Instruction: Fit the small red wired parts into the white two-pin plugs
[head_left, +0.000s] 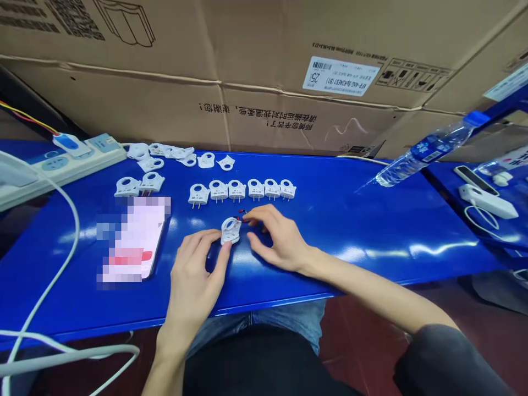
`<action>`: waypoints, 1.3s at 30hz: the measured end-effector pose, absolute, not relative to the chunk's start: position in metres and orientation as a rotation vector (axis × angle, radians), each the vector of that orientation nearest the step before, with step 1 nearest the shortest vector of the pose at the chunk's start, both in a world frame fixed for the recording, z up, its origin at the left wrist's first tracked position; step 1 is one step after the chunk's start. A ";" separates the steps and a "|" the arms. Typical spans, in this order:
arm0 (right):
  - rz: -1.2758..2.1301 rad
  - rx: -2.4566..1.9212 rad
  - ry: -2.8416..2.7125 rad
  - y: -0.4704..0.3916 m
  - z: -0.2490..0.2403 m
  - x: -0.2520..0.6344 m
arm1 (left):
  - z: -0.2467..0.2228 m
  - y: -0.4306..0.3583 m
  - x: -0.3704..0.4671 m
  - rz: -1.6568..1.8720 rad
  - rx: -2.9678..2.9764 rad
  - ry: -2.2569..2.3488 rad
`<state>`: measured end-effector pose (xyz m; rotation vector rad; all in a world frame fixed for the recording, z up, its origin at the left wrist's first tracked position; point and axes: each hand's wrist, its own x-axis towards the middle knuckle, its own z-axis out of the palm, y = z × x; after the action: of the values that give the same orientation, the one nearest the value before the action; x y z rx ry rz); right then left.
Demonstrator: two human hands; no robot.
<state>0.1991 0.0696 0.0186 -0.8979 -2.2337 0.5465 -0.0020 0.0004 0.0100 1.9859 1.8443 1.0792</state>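
Between the thumb and fingertips of my left hand [198,269] is a white plastic plug housing [230,231] with a round hole, held low over the blue table. My right hand [280,236] is just right of it, thumb and index finger apart. Its fingertips are by thin red and black wires [243,219] at the housing's edge; whether they touch the wires is hard to tell. Behind my hands stands a row of similar white plugs [236,190] with metal pins. Two more plugs [152,182] are to the left, and several loose white housing pieces [206,160] lie farther back.
A phone [136,239] lies left of my hands. At the back left is a power strip [61,168] with a plug in it, and a white cable [70,247] loops forward. Cardboard [264,77] walls the back. A water bottle [429,151] leans at the right, near a white adapter [489,201].
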 end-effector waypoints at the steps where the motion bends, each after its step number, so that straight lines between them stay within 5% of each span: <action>1: 0.514 -0.958 -2.240 0.072 0.020 0.201 | 0.010 0.000 -0.002 1.072 1.992 1.842; 14: 0.388 -1.300 -2.419 0.088 0.020 0.207 | 0.004 0.001 -0.005 0.906 2.077 1.855; 39: 0.543 -0.832 -2.230 0.072 0.010 0.195 | 0.003 0.001 -0.006 0.922 2.168 1.737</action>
<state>0.1951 0.0722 0.0098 -0.8321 -2.2300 0.5431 -0.0058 0.0011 0.0027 2.1676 1.7370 0.9222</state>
